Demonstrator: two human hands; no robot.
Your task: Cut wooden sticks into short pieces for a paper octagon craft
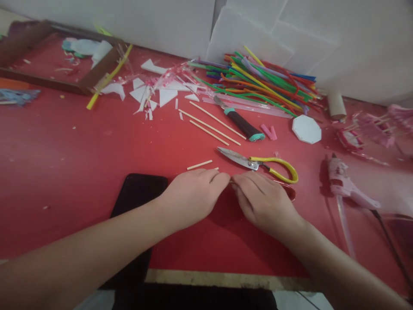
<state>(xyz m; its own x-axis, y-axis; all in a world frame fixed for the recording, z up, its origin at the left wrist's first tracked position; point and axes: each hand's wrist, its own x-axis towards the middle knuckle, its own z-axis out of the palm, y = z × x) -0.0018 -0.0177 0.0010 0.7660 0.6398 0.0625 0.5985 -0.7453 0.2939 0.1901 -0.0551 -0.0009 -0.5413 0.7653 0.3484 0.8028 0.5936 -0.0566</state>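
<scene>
My left hand (195, 193) and my right hand (266, 198) meet fingertip to fingertip low over the red table, both closed in a pinch. Between them shows a sliver of a thin wooden stick (231, 181); the fingers hide the rest. Just beyond the left hand lies a short cut piece of stick (199, 165). Scissors with yellow handles (279, 165) rest behind my right hand, blades pointing left. Several longer wooden sticks (209, 132) lie farther back, beside a cutter with a black and teal handle (243, 125).
A black phone (138, 193) lies under my left forearm. At right stands a pink glue gun (342, 181) with its cord. Behind are a pile of colourful pipe cleaners (264, 82), white scraps (167, 95), a white octagon (306, 129) and a brown wooden frame (29, 75).
</scene>
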